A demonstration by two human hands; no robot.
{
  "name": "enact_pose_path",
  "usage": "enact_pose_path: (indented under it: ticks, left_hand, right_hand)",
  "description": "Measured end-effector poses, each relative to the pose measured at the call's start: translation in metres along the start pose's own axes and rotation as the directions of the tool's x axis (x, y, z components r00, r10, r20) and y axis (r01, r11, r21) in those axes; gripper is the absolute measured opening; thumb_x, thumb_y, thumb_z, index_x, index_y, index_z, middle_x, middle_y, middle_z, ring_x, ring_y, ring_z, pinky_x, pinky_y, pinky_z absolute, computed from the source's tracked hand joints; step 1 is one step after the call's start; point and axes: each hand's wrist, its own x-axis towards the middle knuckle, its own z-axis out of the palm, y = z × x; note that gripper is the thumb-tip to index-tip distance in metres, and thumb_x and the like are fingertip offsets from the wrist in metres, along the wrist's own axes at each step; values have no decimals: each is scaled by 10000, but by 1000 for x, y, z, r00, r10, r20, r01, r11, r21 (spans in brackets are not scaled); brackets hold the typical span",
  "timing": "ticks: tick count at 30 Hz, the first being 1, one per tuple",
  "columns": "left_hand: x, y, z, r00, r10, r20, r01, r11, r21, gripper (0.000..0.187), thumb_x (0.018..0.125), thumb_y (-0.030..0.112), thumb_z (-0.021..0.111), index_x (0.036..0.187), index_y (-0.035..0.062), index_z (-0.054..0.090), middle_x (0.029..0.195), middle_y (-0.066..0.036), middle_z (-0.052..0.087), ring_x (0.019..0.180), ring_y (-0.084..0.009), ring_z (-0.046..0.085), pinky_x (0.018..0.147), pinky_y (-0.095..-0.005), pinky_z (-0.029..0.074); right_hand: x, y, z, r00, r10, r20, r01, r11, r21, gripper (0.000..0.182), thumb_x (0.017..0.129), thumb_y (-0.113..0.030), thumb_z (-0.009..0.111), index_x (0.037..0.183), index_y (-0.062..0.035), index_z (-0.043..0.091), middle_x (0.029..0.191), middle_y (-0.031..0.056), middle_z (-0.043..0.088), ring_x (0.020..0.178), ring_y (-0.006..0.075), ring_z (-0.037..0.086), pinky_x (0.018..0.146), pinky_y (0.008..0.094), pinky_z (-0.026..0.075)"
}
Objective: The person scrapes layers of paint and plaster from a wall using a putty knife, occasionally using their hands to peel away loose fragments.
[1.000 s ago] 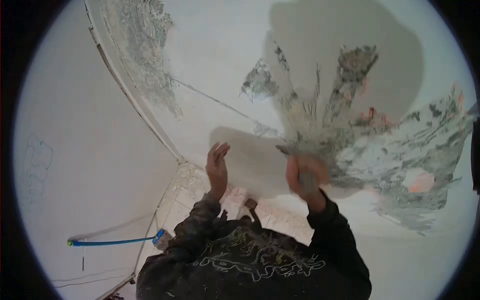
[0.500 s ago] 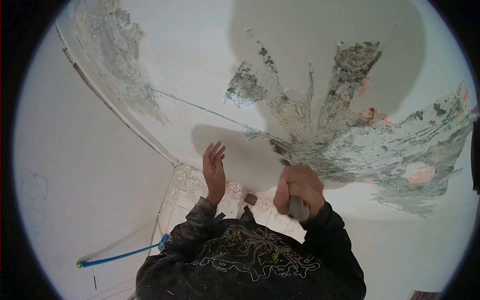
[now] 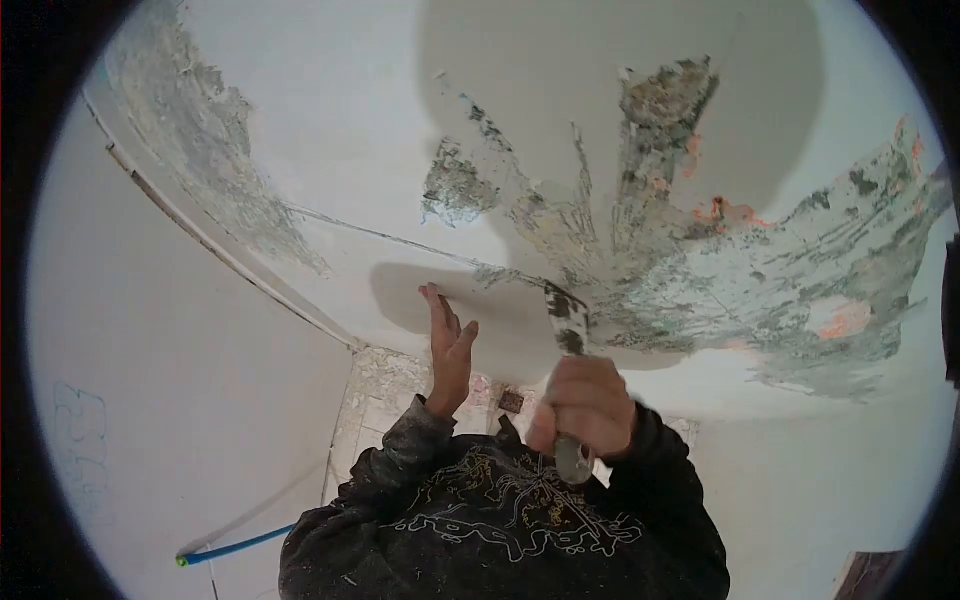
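Note:
My right hand (image 3: 585,400) is wrapped round the handle of a putty knife (image 3: 571,328). Its stained blade points up at the wall (image 3: 480,325), with the edge right at the lower end of the scraped grey patch (image 3: 690,295). Behind my fist the butt of the handle sticks out. My left hand (image 3: 452,350) is open and empty, fingers stretched up, with the fingertips close to the white wall left of the blade. Between the two hands, a thin scraped line (image 3: 400,238) runs leftward across the paint from the patch.
Paint chips litter the tiled floor (image 3: 385,385) below, where a small dark reddish block (image 3: 511,401) lies. A blue pole (image 3: 240,546) leans at the lower left. Another scraped area (image 3: 200,130) covers the upper left wall, beside a corner pipe or trim (image 3: 215,240).
The putty knife's blade has come into view against the wall, its handle now upright in my right hand. My left hand has moved slightly right and turned, fingers nearer the wall. The view has shifted.

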Motion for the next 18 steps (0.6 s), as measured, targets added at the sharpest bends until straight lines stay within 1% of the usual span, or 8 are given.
enact_pose_path:
  ticks: [1, 5, 8, 10, 11, 13, 16, 18]
  left_hand:
    - [0, -2, 2, 1000, 17, 15, -17, 1000, -1, 821, 803, -48, 442, 1418, 54, -92, 1473, -133, -195, 1370, -260, -120, 1100, -395, 2]
    - [6, -4, 2, 1000, 19, 13, -19, 1000, 10, 859, 742, -80, 425, 1421, 55, -82, 1476, -124, -193, 1368, -251, -136, 1100, -386, -17]
    - [-2, -8, -3, 1000, 4, 22, -4, 1000, 16, 860, 732, -84, 419, 1423, 55, -74, 1477, -115, -196, 1367, -246, -146, 1100, -383, -22]
    - [-1, -3, 0, 1000, -2, 28, 2, 1000, 3, 854, 734, -84, 413, 1423, 55, -71, 1478, -110, -194, 1366, -245, -151, 1100, -383, -22]
    - [2, -2, -3, 999, -1, 41, 0, 1000, 7, 853, 729, -90, 410, 1424, 54, -64, 1480, -109, -189, 1367, -246, -145, 1101, -382, -15]
    - [1, -4, -9, 999, -10, 49, 10, 1000, 12, 851, 721, -101, 403, 1427, 52, -49, 1483, -107, -178, 1370, -248, -133, 1103, -379, -1]
    - [-3, 0, -12, 997, 15, 82, -19, 998, 56, 845, 712, -110, 394, 1431, 54, -18, 1488, -107, -157, 1375, -248, -106, 1106, -364, 24]
    - [-4, 1, -12, 997, 6, 81, -8, 999, 31, 839, 712, -109, 394, 1433, 57, 1, 1489, -108, -153, 1376, -244, -96, 1106, -353, 32]
  right_hand:
    - [-2, 13, -2, 992, -10, 126, 16, 999, -49, 203, 731, -71, 672, 667, -77, 480, 565, 17, 523, 416, 135, 478, 423, 284, 427]
    - [-8, -25, 18, 903, -50, -426, 98, 991, 93, 256, 709, -48, 675, 616, -72, 438, 544, 20, 497, 443, 148, 497, 422, 297, 423]
    - [-23, 19, 2, 961, 277, -6, -276, 958, 79, 253, 742, -92, 663, 585, -75, 466, 532, 3, 503, 423, 117, 488, 417, 241, 405]
    - [-21, 25, -5, 808, 465, 361, -484, 874, -43, 206, 747, -98, 660, 604, -69, 515, 530, -2, 507, 422, 106, 493, 430, 233, 411]
    - [-19, 11, -7, 688, 501, 525, -526, 843, -115, 166, 745, -95, 660, 627, -64, 548, 531, -1, 509, 429, 108, 501, 441, 235, 417]
    - [-14, 11, -4, 675, 445, 589, -460, 877, -136, 125, 742, -84, 662, 661, -53, 572, 537, 3, 511, 440, 110, 510, 454, 239, 426]
    - [-14, 20, 20, 953, 165, 252, -163, 986, -30, 133, 737, -63, 672, 695, -36, 548, 552, 13, 514, 450, 112, 511, 458, 246, 437]
    - [-13, 24, 28, 997, -74, -6, 74, 996, -45, 149, 734, -48, 678, 718, -25, 532, 561, 20, 516, 457, 114, 512, 460, 250, 444]
